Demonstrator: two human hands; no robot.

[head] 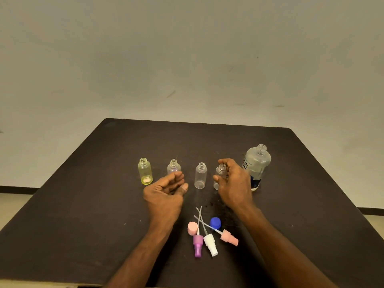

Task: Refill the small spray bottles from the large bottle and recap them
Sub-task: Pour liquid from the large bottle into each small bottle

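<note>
Your right hand curls its fingers around the rightmost bottle, steadying it for filling; your left hand idles, fingers loosely curled.

Two bare forearms enter from bottom edge of view, no sleeves visible up to frame limit. Left hand bare: no glove, ring, watch or band seen on wrist. Right hand likewise bare, wrist unadorned. Short fingernails visible on left hand; pale nail on thumb tip. Rest of person out of view.
</note>
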